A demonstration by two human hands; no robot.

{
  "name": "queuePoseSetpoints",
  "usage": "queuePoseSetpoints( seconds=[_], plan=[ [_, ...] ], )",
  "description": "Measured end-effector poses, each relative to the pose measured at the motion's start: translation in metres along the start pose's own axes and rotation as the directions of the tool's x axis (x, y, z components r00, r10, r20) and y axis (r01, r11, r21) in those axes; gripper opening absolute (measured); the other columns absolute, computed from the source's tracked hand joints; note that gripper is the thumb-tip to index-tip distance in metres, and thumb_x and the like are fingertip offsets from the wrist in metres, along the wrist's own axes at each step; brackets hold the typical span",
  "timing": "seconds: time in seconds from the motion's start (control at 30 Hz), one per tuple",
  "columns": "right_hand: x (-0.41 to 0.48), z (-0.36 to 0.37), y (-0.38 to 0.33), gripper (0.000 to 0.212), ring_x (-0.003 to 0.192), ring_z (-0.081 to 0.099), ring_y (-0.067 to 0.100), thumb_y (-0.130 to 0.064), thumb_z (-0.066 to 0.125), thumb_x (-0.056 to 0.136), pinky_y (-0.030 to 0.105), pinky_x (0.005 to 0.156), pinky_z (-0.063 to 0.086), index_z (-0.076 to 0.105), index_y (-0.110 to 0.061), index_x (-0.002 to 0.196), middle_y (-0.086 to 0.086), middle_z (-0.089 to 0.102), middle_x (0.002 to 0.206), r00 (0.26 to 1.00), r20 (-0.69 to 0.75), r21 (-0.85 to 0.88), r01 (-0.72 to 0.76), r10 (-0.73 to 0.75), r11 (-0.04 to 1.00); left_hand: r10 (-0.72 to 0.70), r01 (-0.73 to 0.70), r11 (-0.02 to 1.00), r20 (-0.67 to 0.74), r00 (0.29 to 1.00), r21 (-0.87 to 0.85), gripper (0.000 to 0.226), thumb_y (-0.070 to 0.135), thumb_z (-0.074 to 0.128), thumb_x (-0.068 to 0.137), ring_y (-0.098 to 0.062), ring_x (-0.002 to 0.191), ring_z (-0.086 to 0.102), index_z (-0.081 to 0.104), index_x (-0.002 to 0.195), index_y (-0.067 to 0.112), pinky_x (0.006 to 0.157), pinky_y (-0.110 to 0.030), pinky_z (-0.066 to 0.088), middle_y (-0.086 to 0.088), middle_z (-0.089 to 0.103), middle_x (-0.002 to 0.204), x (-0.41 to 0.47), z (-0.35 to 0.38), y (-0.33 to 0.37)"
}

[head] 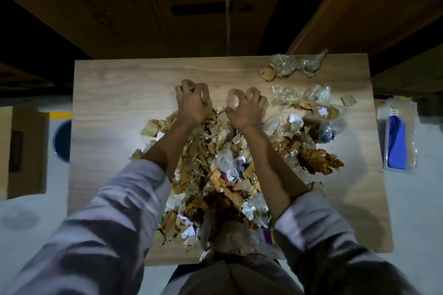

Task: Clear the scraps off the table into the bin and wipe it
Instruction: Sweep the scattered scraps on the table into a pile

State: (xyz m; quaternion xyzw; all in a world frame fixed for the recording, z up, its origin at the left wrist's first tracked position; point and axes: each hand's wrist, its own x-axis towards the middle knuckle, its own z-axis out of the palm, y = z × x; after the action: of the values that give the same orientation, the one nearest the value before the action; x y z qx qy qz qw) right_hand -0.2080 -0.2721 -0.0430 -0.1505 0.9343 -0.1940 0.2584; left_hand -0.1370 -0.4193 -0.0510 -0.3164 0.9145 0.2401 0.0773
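A wooden table [115, 93] carries a big heap of scraps [215, 175]: torn brown cardboard, crumpled white paper and clear plastic, running from the middle to the near edge. More clear plastic scraps [294, 64] lie at the far right corner. My left hand [193, 103] and my right hand [245, 109] reach side by side over the heap's far edge, fingers curled like claws on the tabletop. I see nothing gripped in either. A blue bin [62, 141] stands on the floor, partly hidden under the table's left edge.
A clear plastic tray with a blue cloth [396, 145] lies on the floor to the right of the table. A cardboard box [22, 151] sits on the floor at the left. Dark wooden furniture stands beyond the far edge.
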Motion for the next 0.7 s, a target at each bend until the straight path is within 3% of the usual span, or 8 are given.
queuePoseSetpoints(
  seconds=[0.13,0.23,0.33,0.43,0.53,0.63,0.7],
  plan=[
    [-0.009,0.011,-0.007,0.042,0.13,0.041,0.032,-0.009,0.07,0.093,0.026,0.107,0.028,0.066,-0.022,0.133,0.013,0.044,0.138,0.994,-0.07,0.09,0.091,-0.084,0.992,0.065,-0.06,0.994,0.048,0.997,-0.093,0.037,-0.001,0.067,0.084,-0.035,0.124,0.041,0.065,0.12,0.008,0.105,-0.036,0.042,-0.018,0.042,0.132,-0.01,0.001,0.01],
    [-0.014,0.009,-0.013,0.041,0.117,0.057,0.032,0.002,0.066,0.09,0.029,0.093,0.042,0.071,-0.019,0.124,0.014,0.058,0.126,0.996,-0.027,0.134,0.087,-0.085,0.987,0.111,-0.103,0.992,0.108,0.988,-0.076,0.041,-0.002,0.067,0.085,-0.036,0.126,0.044,0.06,0.124,0.006,0.104,-0.036,0.04,-0.019,0.045,0.132,-0.014,0.001,0.018],
    [-0.022,0.007,-0.014,0.037,0.105,0.064,0.031,0.007,0.063,0.09,0.029,0.087,0.045,0.076,-0.017,0.115,0.013,0.064,0.118,0.995,-0.056,0.156,0.096,-0.089,0.983,0.125,-0.133,0.99,0.142,0.982,0.048,0.042,0.008,0.065,0.091,-0.036,0.128,0.041,0.054,0.131,0.001,0.107,-0.038,0.035,-0.02,0.049,0.134,-0.02,0.006,0.02],
    [-0.032,0.003,-0.014,0.033,0.104,0.065,0.026,0.005,0.064,0.091,0.028,0.092,0.048,0.077,-0.015,0.114,0.01,0.066,0.118,0.997,-0.064,0.259,0.068,-0.053,0.963,0.093,-0.109,0.986,0.125,0.988,0.129,0.037,0.023,0.064,0.093,-0.035,0.125,0.041,0.057,0.126,0.007,0.103,-0.041,0.032,-0.016,0.054,0.13,-0.027,0.005,0.019],
    [-0.047,-0.005,-0.018,0.031,0.097,0.069,0.017,0.005,0.065,0.091,0.024,0.091,0.053,0.078,-0.016,0.11,0.004,0.072,0.117,0.998,-0.067,0.405,0.032,-0.006,0.914,0.145,-0.148,0.988,0.069,0.987,0.04,0.028,0.018,0.062,0.09,-0.032,0.119,0.043,0.057,0.117,0.011,0.096,-0.042,0.029,-0.013,0.058,0.123,-0.04,-0.003,0.023],
    [-0.073,-0.02,-0.017,0.026,0.08,0.066,0.001,-0.001,0.069,0.092,0.01,0.069,0.048,0.076,-0.018,0.111,-0.007,0.075,0.104,0.998,-0.064,0.563,0.017,0.023,0.827,0.204,-0.202,0.971,-0.001,0.979,-0.126,0.026,0.016,0.062,0.092,-0.029,0.112,0.049,0.052,0.116,0.015,0.089,-0.038,0.03,-0.01,0.062,0.117,-0.066,-0.015,0.026],
    [-0.095,-0.027,-0.014,0.024,0.085,0.068,0.002,-0.006,0.074,0.093,0.014,0.072,0.054,0.074,-0.019,0.113,-0.006,0.076,0.105,0.999,-0.032,0.671,0.011,0.014,0.742,0.166,-0.165,0.954,-0.015,0.986,-0.251,0.026,0.019,0.061,0.096,-0.027,0.113,0.05,0.051,0.121,0.019,0.093,-0.041,0.039,-0.006,0.063,0.119,-0.088,-0.022,0.024]
  ],
)
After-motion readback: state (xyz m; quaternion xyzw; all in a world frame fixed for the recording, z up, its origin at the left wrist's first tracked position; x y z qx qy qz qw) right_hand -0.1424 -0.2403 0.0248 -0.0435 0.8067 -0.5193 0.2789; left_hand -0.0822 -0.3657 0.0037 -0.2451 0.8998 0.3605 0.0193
